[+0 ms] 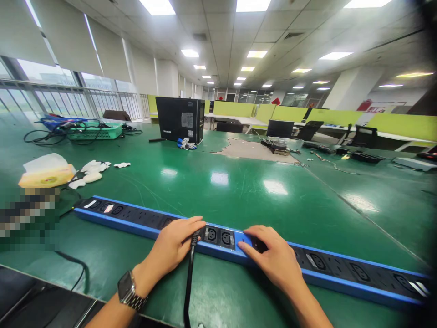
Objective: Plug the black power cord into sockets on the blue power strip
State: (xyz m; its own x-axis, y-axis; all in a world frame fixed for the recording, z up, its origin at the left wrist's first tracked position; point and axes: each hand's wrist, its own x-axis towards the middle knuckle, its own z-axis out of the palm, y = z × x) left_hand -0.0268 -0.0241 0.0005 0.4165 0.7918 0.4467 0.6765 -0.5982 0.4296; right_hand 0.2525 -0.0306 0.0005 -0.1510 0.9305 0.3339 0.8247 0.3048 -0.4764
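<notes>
A long blue power strip [341, 269] with black sockets lies across the near part of the green table [221, 187]. My left hand [174, 243], with a watch on the wrist, grips a black plug [195, 238] at one of the strip's sockets; its black cable [188, 282] runs down toward me. My right hand [273, 259] lies flat on the strip just right of two free sockets [218, 237], fingers pressing its blue edge.
A black computer tower [180, 119] stands at the back centre. A green basket with cables [92, 130] sits far left, a tissue pack [46, 171] and white scraps nearer. Small devices and cables lie at the back right. Desks with green partitions stand beyond.
</notes>
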